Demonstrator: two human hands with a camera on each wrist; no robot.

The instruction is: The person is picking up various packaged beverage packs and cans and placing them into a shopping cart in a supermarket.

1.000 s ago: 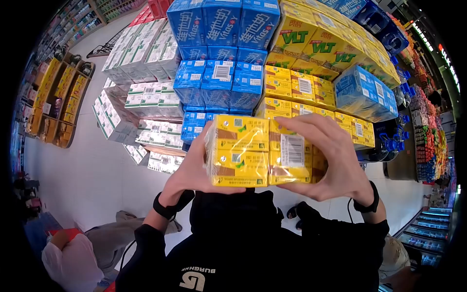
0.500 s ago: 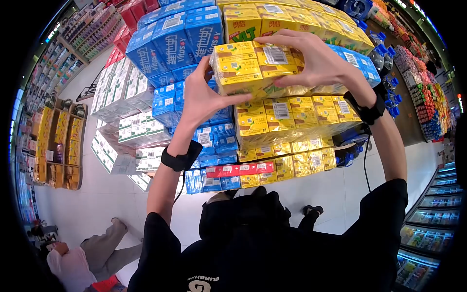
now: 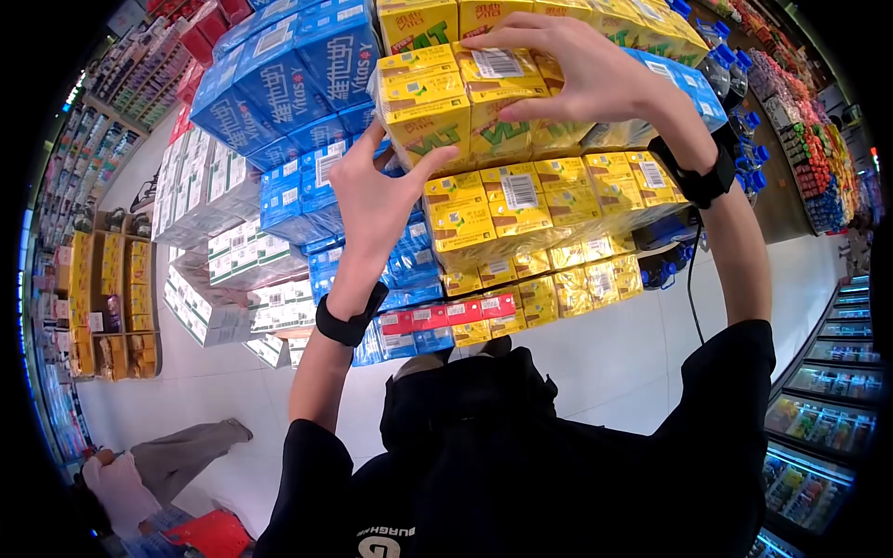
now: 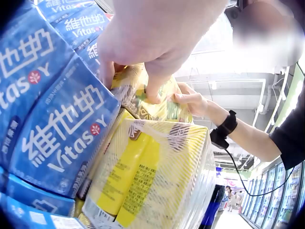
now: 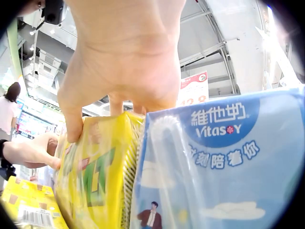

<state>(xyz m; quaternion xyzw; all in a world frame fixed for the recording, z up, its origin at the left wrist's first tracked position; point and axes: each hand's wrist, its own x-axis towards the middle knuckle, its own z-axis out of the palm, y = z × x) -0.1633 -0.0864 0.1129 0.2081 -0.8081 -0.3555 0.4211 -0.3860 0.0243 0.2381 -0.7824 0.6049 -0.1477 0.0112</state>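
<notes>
Both hands are at a shrink-wrapped pack of yellow VLT drink cartons [image 3: 423, 107] on the upper part of the yellow stack. My left hand [image 3: 372, 200] grips its left end, thumb against the front face and fingers round the side. In the left wrist view, those fingertips partly disappear behind the wrap. My right hand [image 3: 595, 74] holds the pack toward its right end, fingers reaching over the top and thumb on the front. Blue Vitasoy packs [image 3: 326, 56] stand close on the left. A light-blue Vitasoy pack [image 5: 224, 157] sits right beside the yellow one in the right wrist view.
More yellow packs [image 3: 516, 191] are stacked below and behind. White-and-green cartons [image 3: 209, 186] stand farther left, with large blue-capped bottles [image 3: 735, 65] on the right. A person's grey trousers [image 3: 191, 456] show at lower left. Lit fridges [image 3: 809, 456] line the right.
Both hands have carried the yellow pack from in front of the chest forward onto the stack. Its VLT front face has come into view, and the left thumb has shifted onto that face.
</notes>
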